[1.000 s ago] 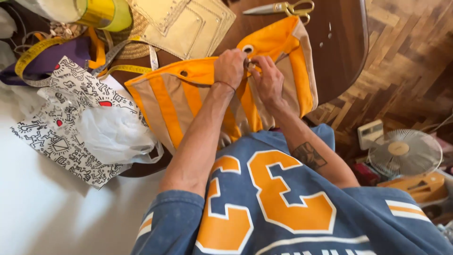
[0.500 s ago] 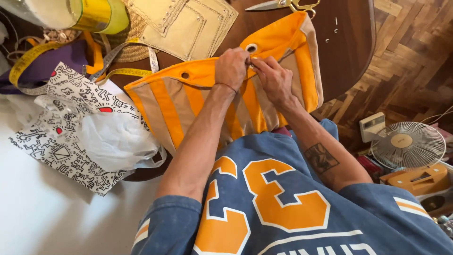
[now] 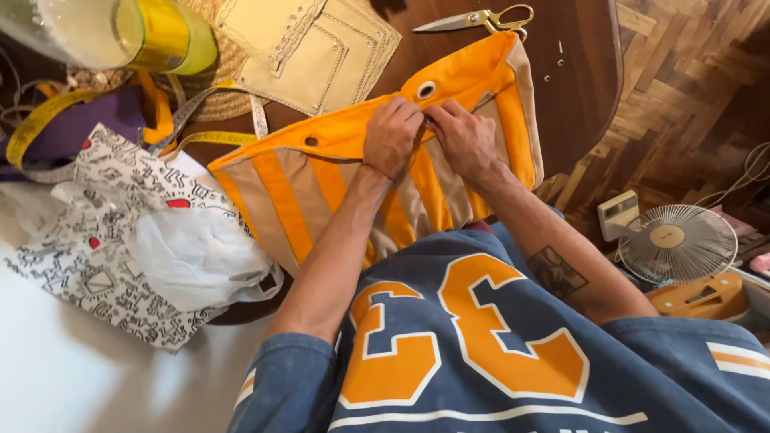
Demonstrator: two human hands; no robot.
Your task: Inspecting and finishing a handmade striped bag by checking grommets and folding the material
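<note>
Fingertips of the left hand point(image 3: 391, 135) and right hand point(image 3: 465, 138) pinch the orange top band of the striped fabric bag point(image 3: 321, 188) beside a metal eyelet point(image 3: 426, 89); the bag lies on the dark wooden table point(image 3: 577, 88), scissors point(image 3: 481, 19) beyond; perhaps the hem is being folded or smoothed, which needs a steady, even grip.

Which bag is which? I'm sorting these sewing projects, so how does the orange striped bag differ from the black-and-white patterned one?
The orange and beige striped bag lies under the left hand and right hand, which pinch its orange top band; the black-and-white patterned bag lies untouched. The striped one shows metal eyelets; the patterned one is partly covered by a clear plastic bag. Both lie flat.
</note>
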